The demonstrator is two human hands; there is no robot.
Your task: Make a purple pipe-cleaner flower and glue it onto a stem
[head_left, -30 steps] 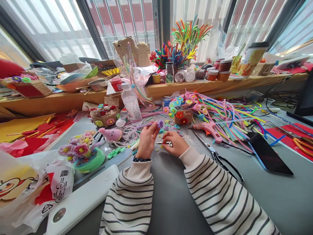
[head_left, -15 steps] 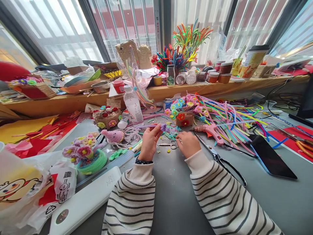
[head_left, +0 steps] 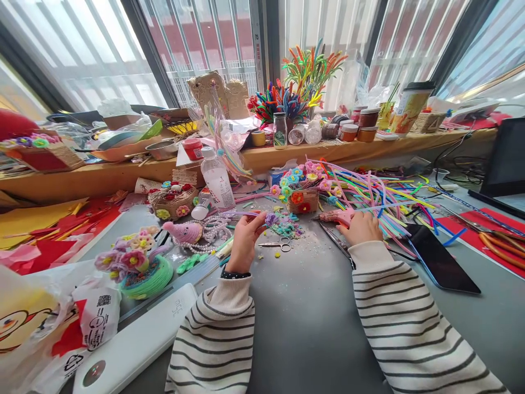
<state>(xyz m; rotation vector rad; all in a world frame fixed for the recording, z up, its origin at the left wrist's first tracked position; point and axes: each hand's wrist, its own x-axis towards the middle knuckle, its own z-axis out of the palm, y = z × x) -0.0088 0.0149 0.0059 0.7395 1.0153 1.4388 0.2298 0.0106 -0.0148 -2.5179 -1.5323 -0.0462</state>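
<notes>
My left hand point(head_left: 244, 244) is closed in a pinch on a purple pipe-cleaner flower point(head_left: 270, 219), whose stem runs back to the left behind the fingers. My right hand point(head_left: 363, 231) lies over the handle of a pink glue gun point(head_left: 337, 216), fingers curled round it; the nozzle points left. Under that hand and sleeve pass the large scissors point(head_left: 334, 238), their handles mostly hidden. Small scissors point(head_left: 283, 245) lie between the hands, close to tiny yellow bits point(head_left: 278, 255). Behind the purple flower is a heap of teal and lilac pieces point(head_left: 287, 225).
A woven basket of flowers point(head_left: 303, 201) stands behind the hands. Loose pipe cleaners point(head_left: 377, 191) spread to the right, above a phone point(head_left: 443, 262). On the left are a bottle point(head_left: 217, 180), a pink crocheted piece point(head_left: 184, 231), a green flower pot point(head_left: 150, 279) and a white device point(head_left: 139, 339).
My right hand has moved right, from beside the small scissors to the glue gun handle, and closed round it. My left hand still holds the purple flower. The view has shifted slightly right.
</notes>
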